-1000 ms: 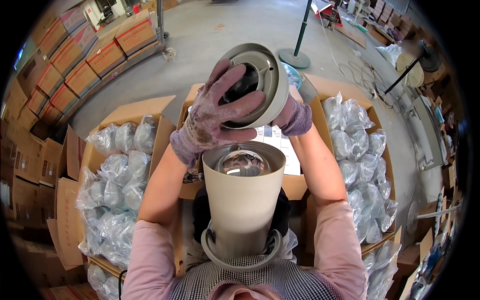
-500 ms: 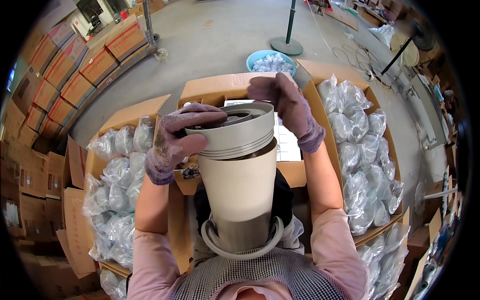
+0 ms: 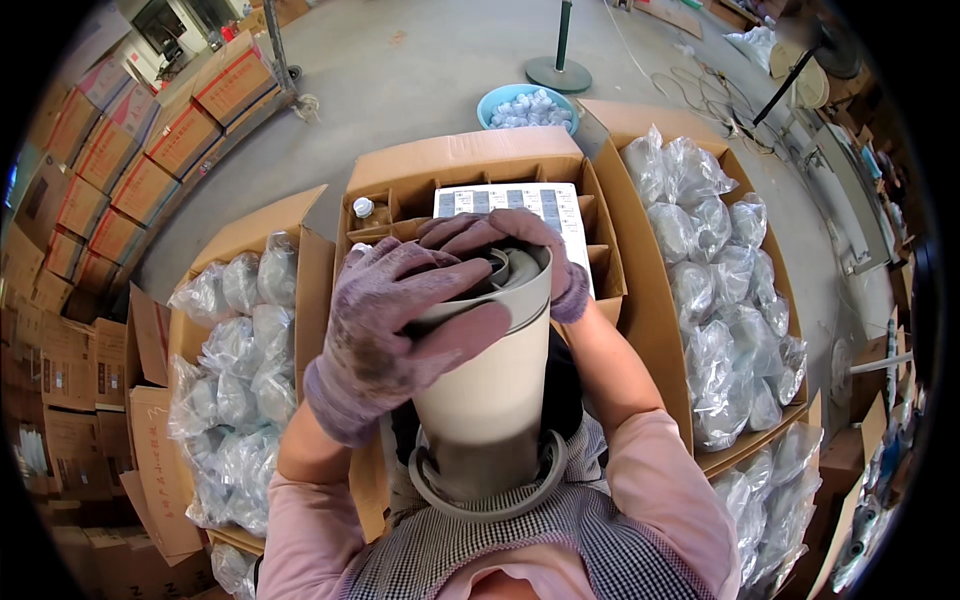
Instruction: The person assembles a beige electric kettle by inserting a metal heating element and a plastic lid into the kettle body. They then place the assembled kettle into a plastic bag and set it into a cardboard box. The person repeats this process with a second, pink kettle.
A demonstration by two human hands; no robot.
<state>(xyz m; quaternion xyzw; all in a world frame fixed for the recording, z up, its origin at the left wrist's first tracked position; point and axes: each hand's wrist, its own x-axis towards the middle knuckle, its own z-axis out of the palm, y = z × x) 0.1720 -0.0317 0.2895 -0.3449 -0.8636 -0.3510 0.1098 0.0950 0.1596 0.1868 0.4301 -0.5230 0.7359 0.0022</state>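
Note:
A tall tapered beige-and-grey container (image 3: pixel 480 385) rests against my lap, with a curved grey handle (image 3: pixel 488 515) at its lower end. Its grey lid-like top piece (image 3: pixel 522 300) now sits down on the body, and a dark round recess shows in it. My left hand (image 3: pixel 385 330), in a mauve work glove, grips the top piece from the left, thumb along the side and fingers over the top. From the far right, my gloved right hand (image 3: pixel 510 240) curls its fingers over the rim; the fingertips are partly hidden.
Before me is a divided cardboard box (image 3: pixel 605 250) with a printed white carton (image 3: pixel 560 205) and a capped bottle (image 3: pixel 368 212). Open boxes of bagged clear items (image 3: pixel 725 280) flank me on both sides. Farther off are a blue basin (image 3: pixel 488 105), a stand base (image 3: pixel 558 74) and stacked cartons (image 3: pixel 180 135).
The grey top piece was tilted above the container's mouth and now sits lower on it. My right hand came from the right onto its top; my left hand shifted nearer over the side.

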